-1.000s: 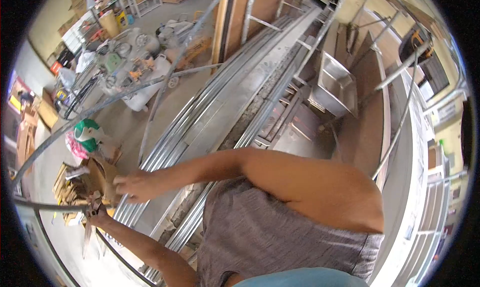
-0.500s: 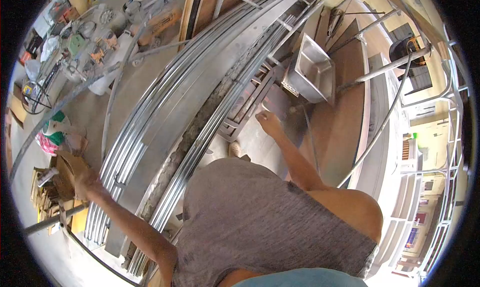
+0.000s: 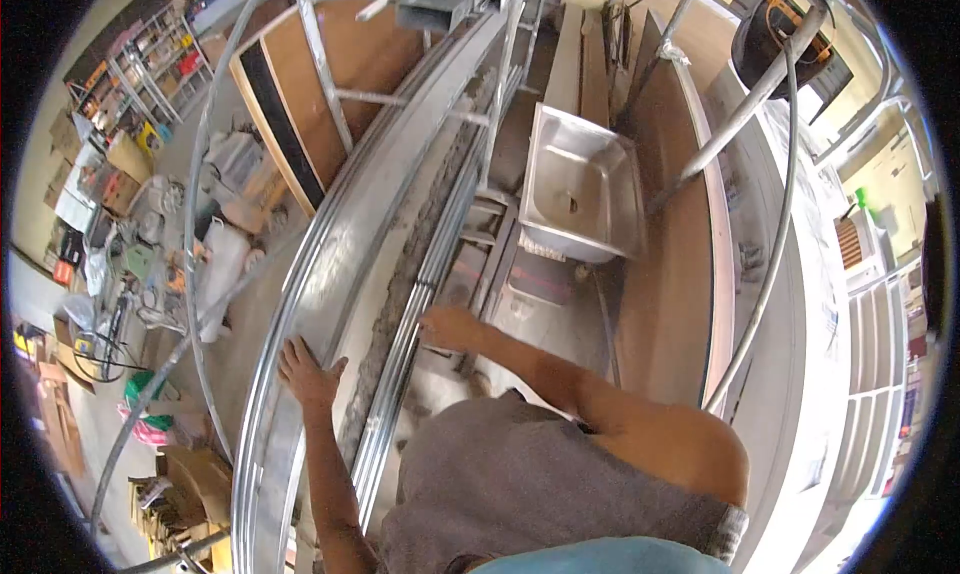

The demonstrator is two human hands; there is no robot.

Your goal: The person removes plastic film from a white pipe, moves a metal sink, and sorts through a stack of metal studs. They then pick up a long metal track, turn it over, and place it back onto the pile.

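My left hand (image 3: 311,374) is spread with its fingers apart over the wide flat metal strip (image 3: 345,264), palm down, holding nothing. Whether it touches the metal I cannot tell. My right hand (image 3: 450,329) is closed at the narrow bundle of shiny metal profiles (image 3: 410,324); what its fingers hold, if anything, is hidden. Between the two bundles runs a rough grey ledge (image 3: 385,324). More long thin profiles (image 3: 290,324) lie along the left side of the flat strip.
A steel sink (image 3: 575,189) stands ahead on the right beside a brown board (image 3: 650,274). Scaffold tubes (image 3: 320,64) rise ahead and a curved pipe (image 3: 192,224) crosses the left. Tools and boxes (image 3: 125,159) crowd the far left floor; cardboard (image 3: 195,484) lies lower left.
My left hand has moved right, from near the cardboard to over the metal strip. My right hand has come left and down to the narrow profiles. The view has turned.
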